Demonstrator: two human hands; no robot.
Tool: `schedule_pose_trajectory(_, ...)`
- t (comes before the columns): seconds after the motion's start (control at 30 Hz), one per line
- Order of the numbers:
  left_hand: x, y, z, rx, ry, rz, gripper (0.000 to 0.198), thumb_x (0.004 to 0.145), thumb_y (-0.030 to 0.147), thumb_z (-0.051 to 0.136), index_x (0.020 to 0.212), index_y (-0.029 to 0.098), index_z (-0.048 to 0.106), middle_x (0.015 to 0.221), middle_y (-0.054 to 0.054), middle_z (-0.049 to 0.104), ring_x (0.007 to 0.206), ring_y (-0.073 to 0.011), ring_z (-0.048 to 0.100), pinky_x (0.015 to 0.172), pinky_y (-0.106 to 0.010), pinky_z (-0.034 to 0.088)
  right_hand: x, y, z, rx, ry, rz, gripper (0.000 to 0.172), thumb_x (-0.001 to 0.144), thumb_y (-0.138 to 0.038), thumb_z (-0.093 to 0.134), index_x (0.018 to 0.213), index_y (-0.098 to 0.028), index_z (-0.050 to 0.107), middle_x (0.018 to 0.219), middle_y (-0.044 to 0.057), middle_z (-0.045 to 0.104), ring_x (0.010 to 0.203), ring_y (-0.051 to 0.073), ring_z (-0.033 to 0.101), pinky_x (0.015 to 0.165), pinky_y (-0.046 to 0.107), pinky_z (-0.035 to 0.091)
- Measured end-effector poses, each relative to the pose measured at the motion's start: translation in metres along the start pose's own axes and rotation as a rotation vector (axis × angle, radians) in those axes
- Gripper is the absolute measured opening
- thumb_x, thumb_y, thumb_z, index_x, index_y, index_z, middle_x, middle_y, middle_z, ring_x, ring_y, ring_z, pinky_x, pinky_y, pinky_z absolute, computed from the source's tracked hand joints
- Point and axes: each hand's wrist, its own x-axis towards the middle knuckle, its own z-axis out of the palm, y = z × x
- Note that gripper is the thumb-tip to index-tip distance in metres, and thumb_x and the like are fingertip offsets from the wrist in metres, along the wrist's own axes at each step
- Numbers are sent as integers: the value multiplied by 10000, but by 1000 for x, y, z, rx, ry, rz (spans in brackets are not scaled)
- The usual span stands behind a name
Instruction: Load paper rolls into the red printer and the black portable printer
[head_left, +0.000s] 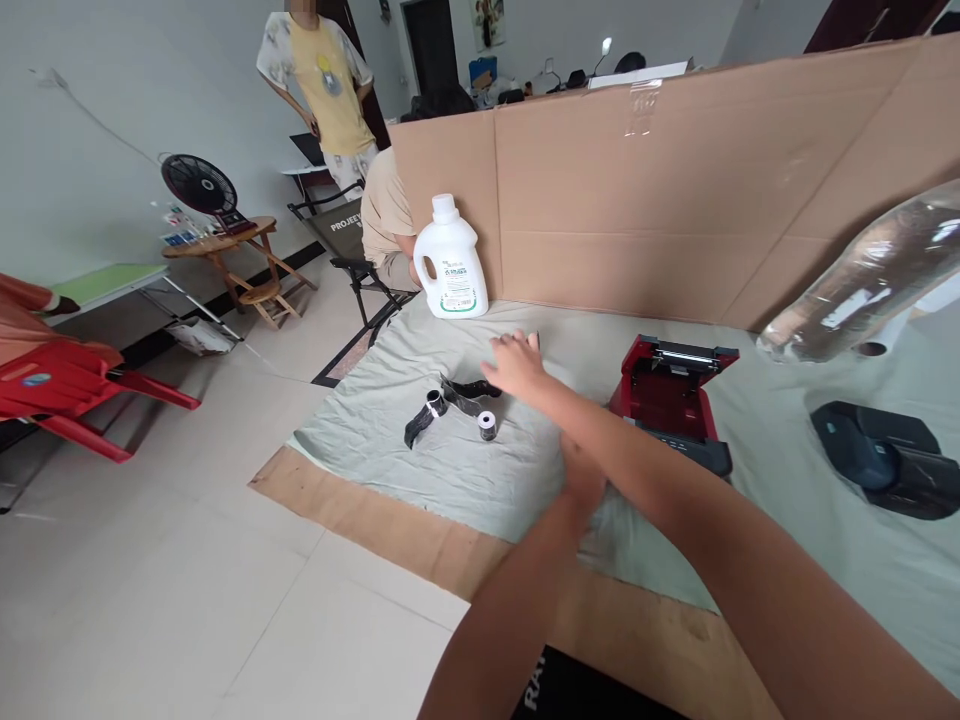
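My right hand [519,368] reaches over the grey-green cloth [450,480], fingers apart, with nothing visible in it. Just left of it lie crumpled strips of black ribbon [463,396], a small roll wound with black film [435,403] and a small white-cored roll [487,426]. My left hand [581,470] is low over the cloth, crossed beneath my right forearm; its fingers are blurred and mostly hidden. It is nearest to a red and black printer-like device [667,400] with its lid raised, partly covered by my right forearm.
A white jug [454,265] stands upright at the back left, before a tall cardboard panel [637,200]. Right of the device are a black object [889,460] and a plastic-wrapped bundle [862,280]. People are beyond the left edge, near a folding chair [345,235] and red chair [60,385].
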Motion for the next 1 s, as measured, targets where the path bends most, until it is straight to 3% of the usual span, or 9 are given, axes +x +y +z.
schedule_pose_trajectory(0.1, -3, 6, 2, -29, 4, 87, 213, 980, 381, 550, 1096, 214, 611, 1001, -48, 673, 943, -173, 648, 854, -302, 537, 8, 20, -12, 17, -72, 18, 226, 924, -284, 599, 1063, -155, 722, 1094, 176, 734, 1240, 364, 496, 1068, 495, 275)
schedule_pose_trajectory(0.2, -1, 9, 2, 21, 13, 152, 171, 994, 352, 501, 1041, 209, 580, 933, -25, 631, 857, -150, 609, 793, -281, 517, 7, 34, -15, 67, -151, 6, 80, 788, -168, 715, 866, -187, 717, 858, 82, 742, 1052, 289, 599, 1058, 456, 297)
schedule_pose_trajectory(0.33, 7, 6, -3, 178, 82, 199, 131, 966, 346, 529, 992, 218, 543, 738, 36, 458, 696, -134, 507, 707, -263, 466, -14, 51, -30, 201, -94, 38, 170, 877, -222, 608, 1028, -199, 684, 964, 48, 746, 915, 204, 639, 932, 362, 426)
schedule_pose_trajectory(0.43, 8, 3, -6, 308, 180, 304, 162, 939, 336, 575, 1042, 219, 531, 871, 2, 504, 801, -154, 540, 768, -290, 471, -51, 73, -68, 569, 50, 59, 208, 863, -297, 599, 1044, -201, 635, 1020, 51, 727, 855, 180, 649, 785, 304, 485)
schedule_pose_trajectory(0.53, 3, 5, -6, 468, 252, 450, 356, 900, 333, 649, 1199, 206, 501, 1192, -91, 540, 1056, -211, 572, 877, -339, 480, -110, 102, -117, 1108, 138, 113, 228, 757, -353, 725, 905, -239, 594, 889, 8, 686, 726, 172, 623, 698, 317, 492)
schedule_pose_trajectory(0.63, -7, 9, -4, 596, 94, 658, 621, 880, 353, 689, 1414, 192, 415, 1407, -164, 495, 1274, -278, 523, 1016, -412, 463, -169, 129, -150, 1402, 100, 241, 299, 707, -358, 786, 891, -261, 571, 790, -21, 637, 668, 168, 607, 667, 333, 498)
schedule_pose_trajectory(0.7, -15, 9, -2, 649, -64, 808, 691, 867, 373, 710, 1459, 187, 406, 1399, -174, 540, 1302, -295, 529, 1072, -456, 442, -196, 143, -156, 1441, 93, 335, 320, 673, -357, 804, 861, -252, 568, 756, -26, 612, 645, 160, 592, 645, 327, 489)
schedule_pose_trajectory(0.87, -31, 6, 2, 828, -325, 994, 518, 828, 420, 748, 1274, 204, 597, 891, -47, 709, 839, -227, 679, 934, -453, 472, -218, 168, -130, 1183, 133, 379, 389, 624, -431, 843, 826, -221, 584, 775, -10, 641, 720, 170, 602, 653, 305, 452)
schedule_pose_trajectory(1.0, -34, 11, 1, 916, -327, 1080, 538, 851, 428, 716, 1322, 206, 582, 819, -31, 728, 766, -222, 675, 884, -440, 455, -218, 173, -113, 1116, 79, 365, 379, 665, -440, 821, 882, -212, 610, 800, -7, 670, 719, 160, 597, 622, 278, 429)
